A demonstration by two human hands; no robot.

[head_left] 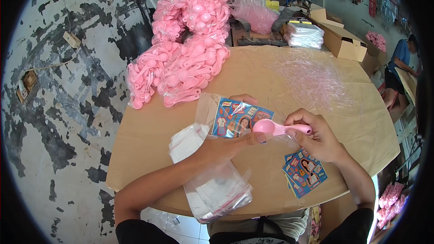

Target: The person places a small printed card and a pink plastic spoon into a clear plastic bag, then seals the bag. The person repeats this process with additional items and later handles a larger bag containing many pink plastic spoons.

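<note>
While right fingers [302, 116] pinch its handle [294, 129], the pink spoon [266, 127] points left.

Bare forearms [174, 176] angled inward, bare left hand [233, 144] gripping, thumb [257, 138] near, bare right hand [320, 140] pinching, fingers [302, 115] curled.

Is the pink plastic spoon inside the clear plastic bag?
Not fully: the spoon's handle is exposed in the right hand. Its bowl: cannot tell.

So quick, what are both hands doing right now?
Left hand: closed, holding a clear bag with a blue card inside.
Right hand: closed, holding a pink spoon.
</note>
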